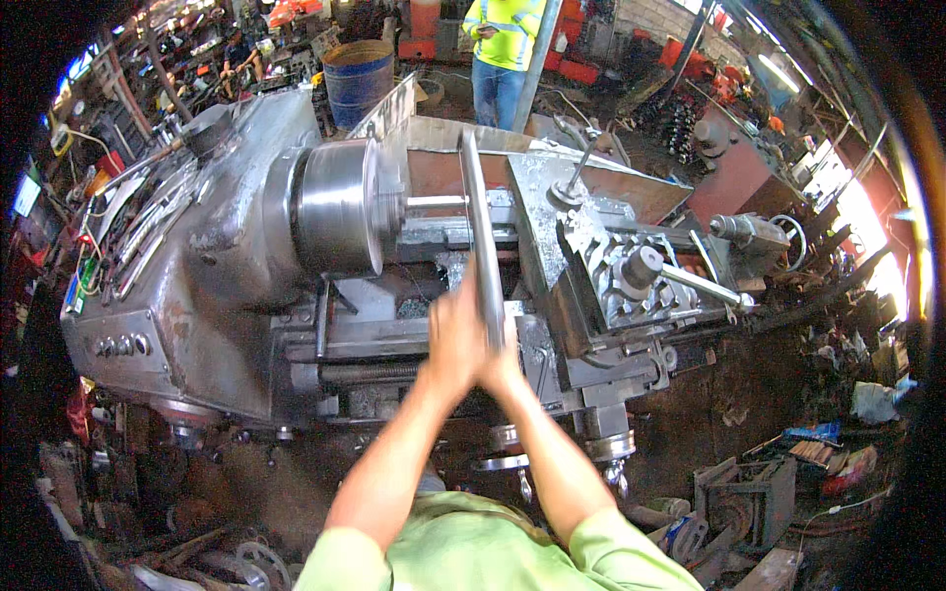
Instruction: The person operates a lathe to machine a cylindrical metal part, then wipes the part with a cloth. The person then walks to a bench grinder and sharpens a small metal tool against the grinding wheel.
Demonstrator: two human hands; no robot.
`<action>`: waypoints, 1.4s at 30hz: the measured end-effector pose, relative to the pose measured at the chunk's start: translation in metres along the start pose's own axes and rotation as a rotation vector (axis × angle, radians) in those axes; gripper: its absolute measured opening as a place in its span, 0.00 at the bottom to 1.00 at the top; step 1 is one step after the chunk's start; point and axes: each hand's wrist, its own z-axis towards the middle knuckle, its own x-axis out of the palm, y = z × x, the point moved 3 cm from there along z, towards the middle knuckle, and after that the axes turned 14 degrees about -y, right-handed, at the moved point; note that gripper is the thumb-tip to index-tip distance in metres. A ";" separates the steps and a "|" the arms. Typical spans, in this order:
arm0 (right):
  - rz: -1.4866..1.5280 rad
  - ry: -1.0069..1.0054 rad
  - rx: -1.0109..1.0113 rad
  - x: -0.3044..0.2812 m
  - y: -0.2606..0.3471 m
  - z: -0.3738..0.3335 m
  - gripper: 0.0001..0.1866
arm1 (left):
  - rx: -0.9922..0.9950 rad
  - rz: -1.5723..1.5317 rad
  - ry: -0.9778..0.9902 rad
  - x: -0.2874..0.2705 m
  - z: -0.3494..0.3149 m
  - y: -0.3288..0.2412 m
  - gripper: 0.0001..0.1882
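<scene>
Both my hands are together over the middle of a metal lathe (236,364). My left hand (455,330) is closed on the near part of a long, smooth metal bar (479,217), its fingers blurred by motion. Close against it, my right hand (500,357) grips the same bar near its lower end, with its fingers partly hidden. The bar slants away from me across the lathe bed. Its upper part passes by the end of a thin shiny rod (437,201) that sticks out from the big round chuck (335,212); whether they touch I cannot tell.
Right of the bar stands the carriage with its tool post (641,268) and a handle (705,286). Further right is the tailstock (749,231). Tools (158,231) lie on the headstock. A blue drum (357,84) and a person in a yellow vest (505,39) are behind.
</scene>
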 end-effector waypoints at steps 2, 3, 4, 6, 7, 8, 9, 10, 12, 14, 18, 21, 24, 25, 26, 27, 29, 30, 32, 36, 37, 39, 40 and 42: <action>0.128 0.097 -0.021 0.023 -0.007 0.052 0.24 | -0.033 0.168 0.021 0.019 0.044 0.017 0.38; 0.087 0.001 -0.096 0.019 -0.007 0.055 0.23 | -0.019 0.237 -0.014 0.023 0.053 0.020 0.41; 0.027 0.109 0.013 0.017 -0.010 0.050 0.23 | -0.055 0.274 0.025 0.022 0.041 0.022 0.40; -0.022 0.076 -0.156 -0.008 0.004 0.004 0.25 | 0.034 0.299 0.001 0.009 0.000 0.009 0.37; -0.026 0.021 -0.220 -0.022 0.014 -0.025 0.27 | 0.030 0.295 0.033 -0.003 -0.034 -0.001 0.43; 0.026 0.017 -0.128 -0.035 0.019 -0.053 0.29 | 0.005 0.013 0.076 -0.015 -0.061 -0.009 0.48; 0.098 0.100 0.221 -0.043 0.016 -0.076 0.32 | -0.067 0.035 0.088 -0.021 -0.082 -0.013 0.48; 0.064 0.124 0.200 -0.043 0.021 -0.084 0.34 | -0.188 0.108 0.187 -0.022 -0.088 -0.011 0.46; 0.206 0.049 0.423 -0.034 0.017 -0.068 0.37 | 0.014 0.048 0.023 -0.021 -0.067 -0.014 0.42; 0.108 0.006 0.073 -0.010 0.016 -0.006 0.29 | 0.032 0.049 -0.027 0.001 -0.005 0.001 0.36; 0.126 0.075 0.000 0.018 -0.007 0.053 0.16 | -0.101 0.238 0.020 0.026 0.053 0.019 0.29; 0.127 0.012 0.053 -0.012 -0.011 -0.019 0.26 | 0.210 0.322 -0.106 0.000 -0.019 -0.008 0.42; 0.114 0.050 0.228 -0.041 -0.004 -0.083 0.32 | 0.091 0.140 0.062 -0.021 -0.087 -0.018 0.50; 0.046 0.087 0.200 -0.042 0.000 -0.084 0.34 | 0.012 0.122 0.089 -0.022 -0.090 -0.017 0.49; 0.087 0.095 0.108 -0.041 0.008 -0.076 0.36 | 0.064 0.111 0.058 -0.019 -0.079 -0.013 0.48; 0.134 0.093 0.084 -0.035 0.011 -0.056 0.36 | 0.112 0.102 0.030 -0.015 -0.061 -0.009 0.46; -0.082 0.002 -0.279 -0.005 0.019 0.007 0.24 | -0.134 0.101 0.084 0.009 0.008 0.016 0.32; 0.005 0.002 -0.285 0.010 0.020 0.035 0.19 | -0.055 0.150 0.017 0.016 0.035 0.018 0.27; 0.157 0.087 0.008 0.016 0.010 0.058 0.16 | 0.016 0.258 -0.038 0.023 0.056 0.014 0.27; 0.055 0.065 0.137 -0.024 0.011 -0.032 0.21 | 0.048 0.235 0.035 -0.003 -0.025 -0.013 0.35; 0.125 0.051 -0.073 -0.037 0.020 -0.060 0.26 | 0.038 0.122 0.046 -0.017 -0.060 -0.019 0.40; 0.072 0.110 0.191 -0.043 0.014 -0.087 0.36 | -0.029 0.092 0.139 -0.026 -0.086 -0.016 0.44; 0.132 0.086 0.144 -0.040 0.014 -0.083 0.34 | 0.020 0.061 0.091 -0.025 -0.080 -0.011 0.43; 0.038 0.061 0.046 -0.023 0.012 -0.047 0.30 | 0.008 0.027 0.093 -0.011 -0.043 0.004 0.42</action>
